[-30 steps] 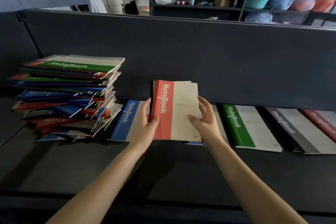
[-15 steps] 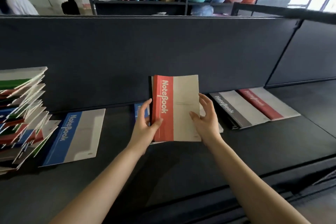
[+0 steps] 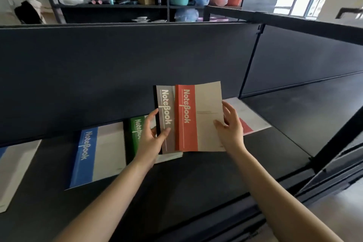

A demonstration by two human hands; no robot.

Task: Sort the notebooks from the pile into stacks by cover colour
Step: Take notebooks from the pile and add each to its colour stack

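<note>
Two notebooks are fanned between my hands: my left hand (image 3: 155,135) pinches the grey notebook (image 3: 167,122) by its spine, my right hand (image 3: 229,129) grips the red notebook (image 3: 198,118) by its outer edge. I should slide them fully apart, then lay red squarely on the red stack (image 3: 247,116) near the desk's (image 3: 206,179) back right corner.

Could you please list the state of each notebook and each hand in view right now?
red notebook: held up, right hand on its right edge.
grey notebook: held up behind it, pinched by the left hand.
blue notebook: flat on the shelf.
green notebook: flat, partly hidden.
left hand: gripping.
right hand: gripping.
</note>
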